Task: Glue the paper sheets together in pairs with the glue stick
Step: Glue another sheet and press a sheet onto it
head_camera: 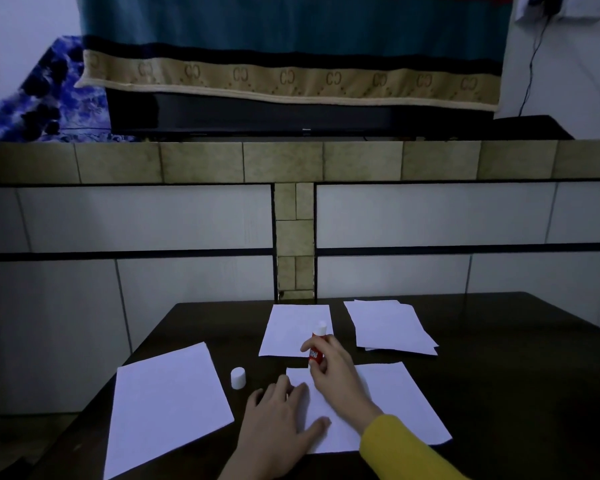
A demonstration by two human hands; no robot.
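Evidently early: glue stick (317, 344) uncapped, gripped upright in right hand (333, 372) at frame centre; left hand (278, 417) pressed flat on near sheet (395, 407). Cap (238, 377) set aside. Stack (388, 327) upper right; two single sheets unpaired

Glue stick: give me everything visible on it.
The glue stick is a red tube with a white upper end and blurred white lettering. It is uncapped; its white cap stands apart on the table. The right hand grips it roughly upright, lower end at the far edge of the near sheet.
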